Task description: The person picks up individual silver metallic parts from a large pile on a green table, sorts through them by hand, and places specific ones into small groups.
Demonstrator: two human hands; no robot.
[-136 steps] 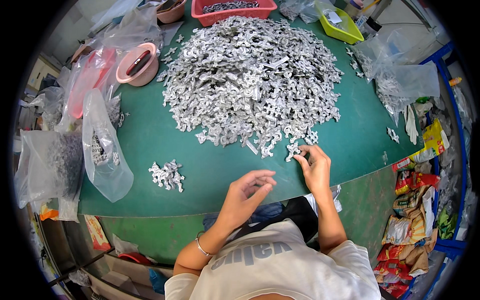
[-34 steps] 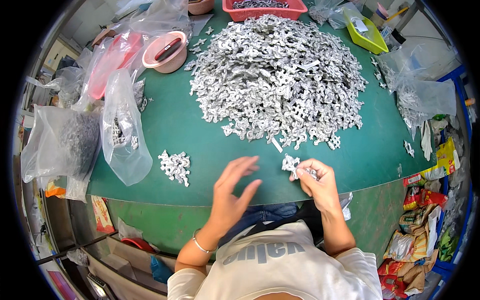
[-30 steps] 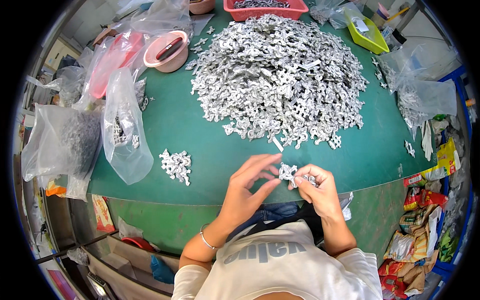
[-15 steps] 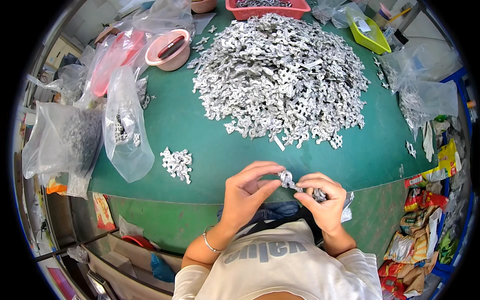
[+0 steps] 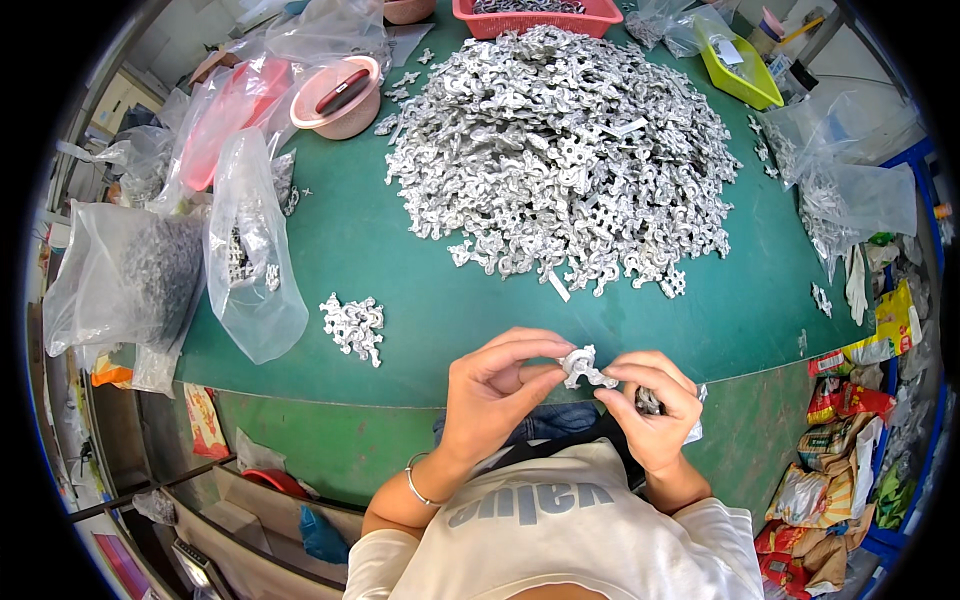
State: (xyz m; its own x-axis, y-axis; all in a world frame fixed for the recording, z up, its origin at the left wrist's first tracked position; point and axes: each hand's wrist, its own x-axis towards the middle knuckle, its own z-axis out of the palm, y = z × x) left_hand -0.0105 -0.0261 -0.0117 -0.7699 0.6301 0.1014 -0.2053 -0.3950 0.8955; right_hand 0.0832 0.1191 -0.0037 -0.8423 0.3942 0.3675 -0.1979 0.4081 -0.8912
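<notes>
Between my two hands, above the table's near edge, is a silver metal casting (image 5: 584, 368) with curved arms. The thumb and fingers of my left hand (image 5: 508, 377) pinch its left side. My right hand (image 5: 655, 405) pinches its right end between thumb and fingertips, and more grey metal pieces (image 5: 649, 401) are tucked in its curled fingers. Beyond my hands rises a large heap of similar castings (image 5: 560, 160). A small cluster of them (image 5: 353, 327) lies apart on the table, to the left of my left hand.
The green table (image 5: 430, 300) carries clear plastic bags (image 5: 255, 290) on the left. A pink bowl (image 5: 340, 122) holds a red-and-black tool (image 5: 343, 92). At the back are a red basket (image 5: 540, 24) and a yellow-green basket (image 5: 745, 85). Colourful sacks (image 5: 815, 490) stack at the right.
The casting between my hands has been turned, so its curved arms now show more openly. My right hand has shifted slightly right, its fingers opening a little.
</notes>
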